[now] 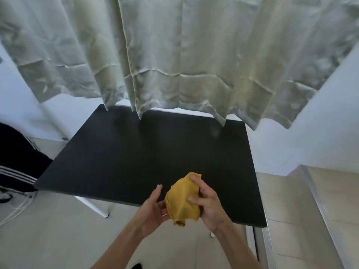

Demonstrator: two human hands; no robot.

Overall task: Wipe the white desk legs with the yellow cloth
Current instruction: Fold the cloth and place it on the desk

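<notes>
A bunched yellow cloth (183, 199) is held over the near edge of a black desk top (147, 152). My right hand (208, 204) grips the cloth from the right, fingers wrapped over it. My left hand (153, 208) touches its left side with the fingers spread beneath it. One white desk leg (93, 205) slants down to the floor under the near left corner. The foot of another white leg (212, 234) shows just past my right wrist. The other legs are hidden by the desk top.
Pale curtains (174, 55) hang over the desk's far edge. A dark garment with white stripes (17, 162) lies at the left, with white cables (17, 206) on the tiled floor below it. A metal-edged ledge (314, 200) runs along the right side.
</notes>
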